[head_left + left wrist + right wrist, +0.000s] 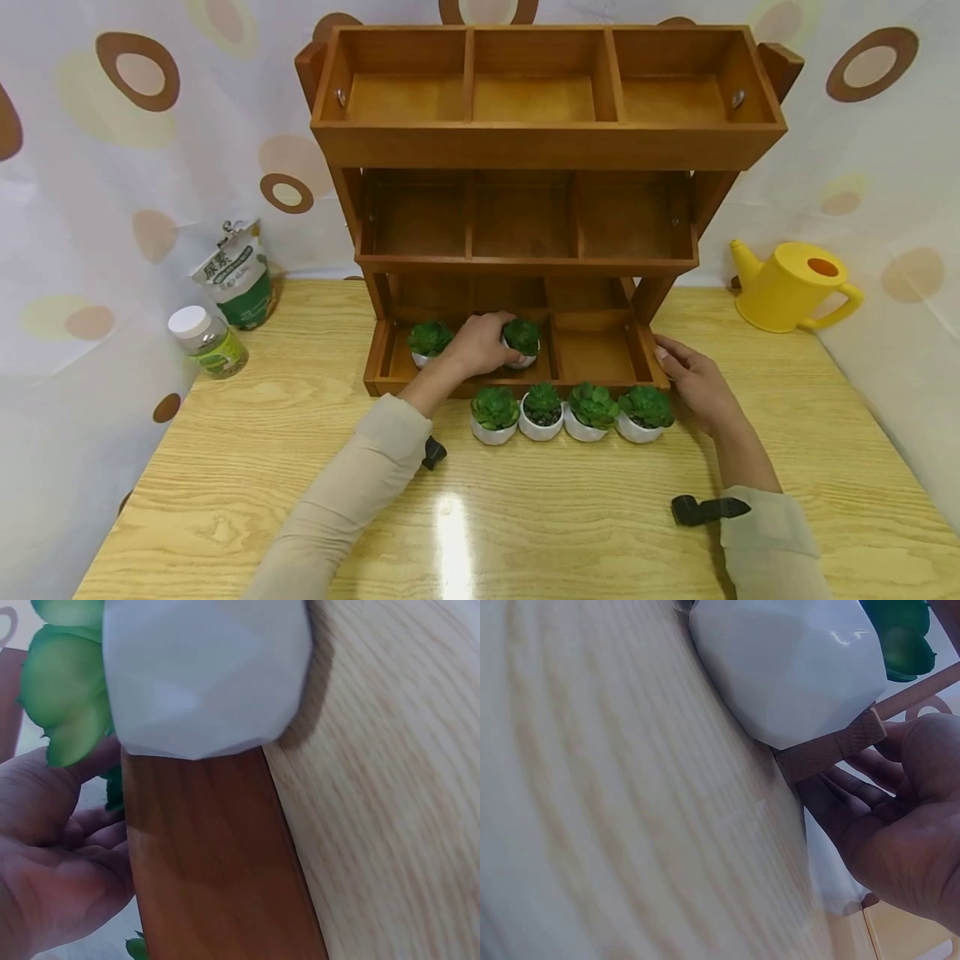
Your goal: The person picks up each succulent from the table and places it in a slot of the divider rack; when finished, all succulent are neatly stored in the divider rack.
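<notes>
My left hand [483, 343] grips a small potted succulent [522, 337] with a faceted white pot, its thumb against the pot. That plant is in the middle compartment of the bottom tier of a brown wooden shelf [547, 148]. A second succulent [430, 337] sits in the left compartment. My right hand [701, 387] touches the right end of the bottom tier, its fingers along the outer side. Several more potted succulents [592, 407] stand in a row in front of the shelf. One white pot [206, 679] fills the top of the left wrist view; another pot [791, 667] shows close in the right wrist view.
At the left on the wooden table [570, 517] stand a white-capped jar [210, 342] and a green and white pouch [238, 279] with a clip. A yellow watering can [791, 287] stands at the right. Behind everything hangs a patterned cloth [217, 158].
</notes>
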`<action>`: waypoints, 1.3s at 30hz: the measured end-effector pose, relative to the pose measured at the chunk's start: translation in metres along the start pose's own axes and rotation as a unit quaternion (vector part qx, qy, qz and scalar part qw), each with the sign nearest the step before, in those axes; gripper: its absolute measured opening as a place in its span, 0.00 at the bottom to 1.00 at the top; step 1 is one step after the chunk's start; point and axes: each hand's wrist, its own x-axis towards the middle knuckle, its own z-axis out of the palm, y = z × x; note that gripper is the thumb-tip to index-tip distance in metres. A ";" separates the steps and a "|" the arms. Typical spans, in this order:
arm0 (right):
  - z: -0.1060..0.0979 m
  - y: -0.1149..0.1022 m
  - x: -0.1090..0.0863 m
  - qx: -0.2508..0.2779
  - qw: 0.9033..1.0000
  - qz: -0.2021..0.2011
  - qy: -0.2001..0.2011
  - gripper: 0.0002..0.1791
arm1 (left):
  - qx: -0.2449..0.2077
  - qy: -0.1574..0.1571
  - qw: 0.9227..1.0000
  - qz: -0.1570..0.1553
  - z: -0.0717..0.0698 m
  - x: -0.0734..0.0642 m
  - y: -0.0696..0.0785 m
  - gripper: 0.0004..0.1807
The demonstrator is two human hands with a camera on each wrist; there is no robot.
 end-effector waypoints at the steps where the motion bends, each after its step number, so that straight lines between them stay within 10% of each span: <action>1: 0.000 0.000 0.000 -0.001 1.000 0.000 0.001 0.37 | -0.001 0.000 1.000 -0.001 0.000 0.000 0.000 0.39; 21: 0.000 0.002 0.001 -0.007 1.000 0.001 -0.003 0.38 | -0.061 0.021 0.998 -0.003 -0.004 -0.012 -0.004 0.40; 39: 0.001 -0.002 0.000 -0.014 1.000 0.010 -0.001 0.39 | -0.041 0.034 0.998 0.034 -0.025 -0.066 -0.009 0.56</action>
